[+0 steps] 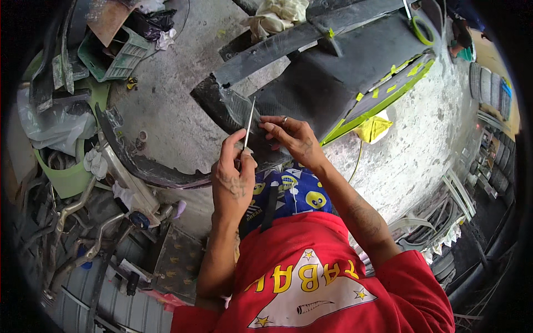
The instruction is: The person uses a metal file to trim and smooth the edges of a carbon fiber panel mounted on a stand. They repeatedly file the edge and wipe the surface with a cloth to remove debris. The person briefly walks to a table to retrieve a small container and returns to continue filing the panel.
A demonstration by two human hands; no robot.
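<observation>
My left hand (235, 176) is closed around a slim, pointed metal blade (250, 123), which points away from me; its handle end is hidden in the fingers. Just to the right, my right hand (294, 139) has its fingertips pinched together at the near part of a large black car body panel (316, 83). What lies between those fingertips is too small to tell. Dark, ribbed woven material (236, 106) covers the panel's near left corner, beside the blade. Yellow-green tape (383, 91) runs along the panel's right edge, with short pieces stuck along it.
A tape roll (422, 30) sits on the panel's far right. Off to the left are a curved black trim piece (147, 169), a green crate (114, 55), a light green tub (64, 172) and metal pipes (83, 202). Tyres (486, 83) and another person's hand (458, 47) show at right.
</observation>
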